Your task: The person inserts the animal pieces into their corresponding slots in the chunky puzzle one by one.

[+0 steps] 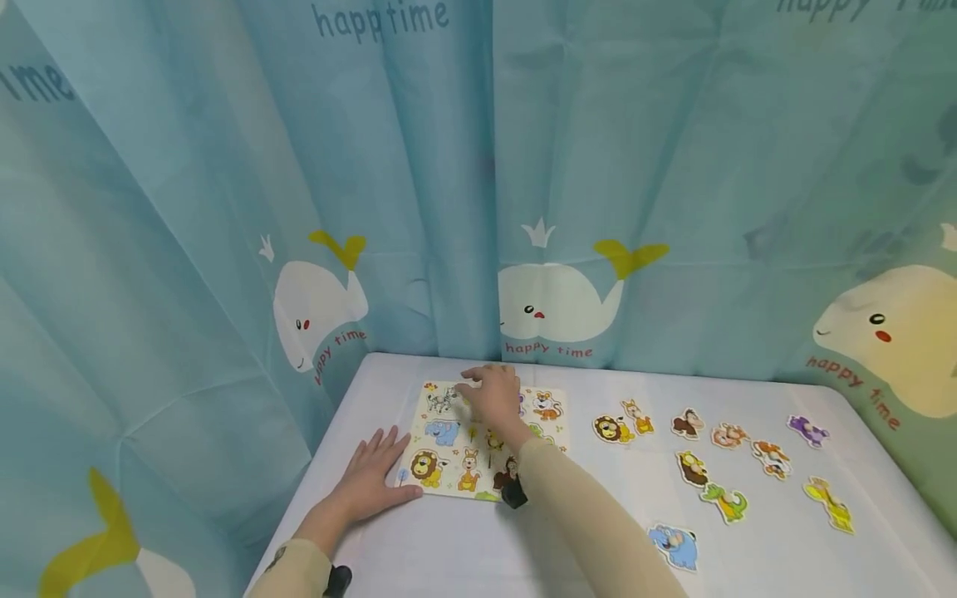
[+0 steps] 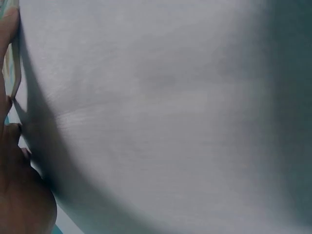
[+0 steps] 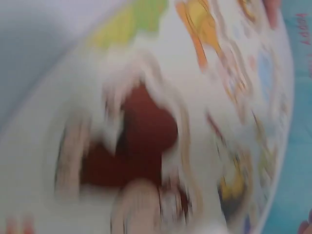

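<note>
A cream puzzle board [image 1: 478, 390] printed with cartoon animals lies flat on the table. My left hand [image 1: 370, 477] rests on the tablecloth at its left edge, fingers spread, with the thumb by the near left corner. Over the far part of the board is my right hand [image 1: 495, 403], thumb and index finger apart, just right of the zebra [image 1: 442, 400]; no piece shows between them. The right wrist view is blurred and shows the board's monkey picture [image 3: 148, 129] close up. In the left wrist view, part of the left hand [image 2: 22, 190] appears beside the board's edge.
Loose animal pieces lie to the right of the board, among them a lion [image 1: 612, 429], a kangaroo [image 1: 638, 417], a monkey [image 1: 687, 423], a crocodile [image 1: 725, 503], an elephant [image 1: 675, 546], a giraffe [image 1: 830, 504] and a purple animal [image 1: 808, 430]. A blue curtain [image 1: 449, 208] hangs behind the table.
</note>
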{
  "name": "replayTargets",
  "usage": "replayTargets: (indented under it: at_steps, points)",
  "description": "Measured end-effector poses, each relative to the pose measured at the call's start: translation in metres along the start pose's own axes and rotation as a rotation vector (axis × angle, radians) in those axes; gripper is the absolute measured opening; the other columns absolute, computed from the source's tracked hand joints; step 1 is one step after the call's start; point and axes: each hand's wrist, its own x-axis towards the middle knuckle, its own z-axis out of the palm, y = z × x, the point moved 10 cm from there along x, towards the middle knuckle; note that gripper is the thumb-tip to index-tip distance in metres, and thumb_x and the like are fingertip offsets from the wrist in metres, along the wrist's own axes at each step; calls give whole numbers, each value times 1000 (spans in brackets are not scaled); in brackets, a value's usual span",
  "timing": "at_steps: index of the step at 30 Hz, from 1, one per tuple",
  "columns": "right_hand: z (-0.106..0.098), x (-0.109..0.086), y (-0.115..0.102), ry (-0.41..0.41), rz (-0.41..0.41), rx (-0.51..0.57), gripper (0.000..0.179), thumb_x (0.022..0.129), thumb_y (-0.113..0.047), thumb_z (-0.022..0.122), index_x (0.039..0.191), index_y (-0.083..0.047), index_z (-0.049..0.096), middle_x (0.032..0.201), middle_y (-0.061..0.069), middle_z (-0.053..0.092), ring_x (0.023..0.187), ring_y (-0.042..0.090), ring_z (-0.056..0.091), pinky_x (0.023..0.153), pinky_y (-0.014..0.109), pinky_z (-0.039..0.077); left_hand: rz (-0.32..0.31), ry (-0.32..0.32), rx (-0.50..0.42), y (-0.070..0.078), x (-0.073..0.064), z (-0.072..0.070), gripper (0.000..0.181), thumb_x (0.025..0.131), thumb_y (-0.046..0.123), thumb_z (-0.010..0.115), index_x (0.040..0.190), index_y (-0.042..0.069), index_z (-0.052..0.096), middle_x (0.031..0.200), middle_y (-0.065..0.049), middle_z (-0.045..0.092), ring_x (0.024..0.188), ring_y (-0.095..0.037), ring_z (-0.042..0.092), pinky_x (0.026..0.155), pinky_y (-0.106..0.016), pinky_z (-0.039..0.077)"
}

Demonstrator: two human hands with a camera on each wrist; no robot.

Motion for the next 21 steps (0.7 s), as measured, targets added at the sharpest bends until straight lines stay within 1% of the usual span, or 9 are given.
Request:
replayTargets:
  at_steps: [4, 9, 13, 16, 17, 19, 21]
  points:
    - [-33, 1, 7, 22, -39, 61, 29, 95, -34, 75, 117, -15, 79, 109, 5, 67, 103, 30, 49, 93, 51, 39, -3, 1, -4, 0, 1, 0, 103, 81, 64, 75, 159, 8, 37, 166, -20, 25, 154, -44, 13, 123, -62, 7]
    - [-69, -1, 21, 31, -54, 85, 28, 96, -34, 74, 118, -17, 78, 113, 4, 68, 115, 32, 49, 100, 55, 36, -10, -18, -7, 1, 2, 0, 107, 81, 66, 75, 160, 8, 33, 167, -20, 23, 154, -44, 11, 123, -62, 6]
    - [-92, -8, 30, 17, -71, 83, 31, 97, -34, 73, 121, -15, 77, 116, 5, 68, 120, 33, 49, 105, 57, 34, -11, -25, -13, 2, 1, -1, 106, 81, 64, 75, 160, 7, 34, 167, -21, 22, 154, -45, 9, 123, -63, 5]
    - [-108, -16, 39, 13, -70, 83, 33, 97, -33, 73, 122, -12, 76, 115, 6, 69, 120, 34, 49, 105, 58, 34, -16, -32, -18, 1, 2, 0, 106, 80, 65, 75, 160, 8, 34, 167, -21, 21, 154, -45, 9, 123, -64, 4]
    - [-114, -18, 42, 18, -75, 74, 33, 97, -33, 73, 122, -12, 76, 115, 6, 69, 121, 34, 49, 108, 59, 33, -19, -35, -16, 1, 2, 0, 106, 80, 65, 75, 160, 8, 34, 167, -21, 21, 154, -45, 8, 123, -64, 4]
    - [-126, -23, 51, 23, -67, 80, 32, 96, -32, 73, 122, -12, 76, 115, 7, 69, 120, 34, 49, 104, 60, 36, -21, -38, -20, 1, 2, 1, 106, 80, 66, 75, 160, 9, 34, 167, -21, 21, 154, -45, 8, 123, -63, 4]
    - [-139, -28, 61, 25, -61, 78, 32, 97, -32, 73, 122, -13, 76, 117, 7, 70, 123, 34, 48, 104, 59, 37, -19, -41, -20, 1, 2, 2, 106, 81, 66, 74, 160, 8, 34, 167, -21, 21, 154, -45, 8, 123, -64, 4]
